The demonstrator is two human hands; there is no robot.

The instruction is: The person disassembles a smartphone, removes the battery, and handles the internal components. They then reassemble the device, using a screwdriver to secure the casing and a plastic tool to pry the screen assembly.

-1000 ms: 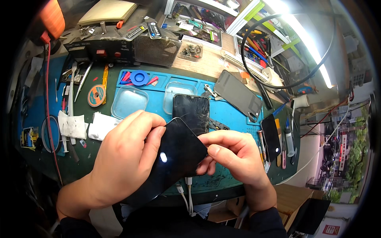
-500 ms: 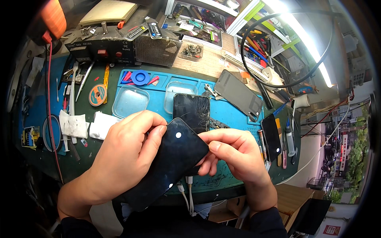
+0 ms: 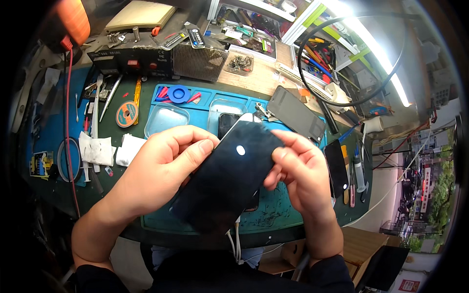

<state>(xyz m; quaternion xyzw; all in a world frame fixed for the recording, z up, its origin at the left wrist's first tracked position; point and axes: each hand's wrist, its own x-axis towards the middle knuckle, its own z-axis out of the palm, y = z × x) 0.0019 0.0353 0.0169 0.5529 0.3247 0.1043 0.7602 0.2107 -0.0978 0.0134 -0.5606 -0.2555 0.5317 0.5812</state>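
Note:
My left hand grips the left edge of a glossy black phone-sized panel, thumb along the edge. My right hand holds its right edge near the upper corner, thumb on the front. The panel is tilted above the blue repair mat, with a white reflection on its face. A black phone lies under it on the mat, mostly hidden. Two clear plastic containers are behind my hands. White cables hang below the panel.
A grey phone panel and another black phone lie rightward among tools. Leftward are white pads, an orange spool and several tools. A black equipment box, parts shelves and a looping black cable stand behind.
Both hands have raised and turned the black panel more upright, so its top moved up and right, covering more of the phone beneath. My right hand moved up and right with it.

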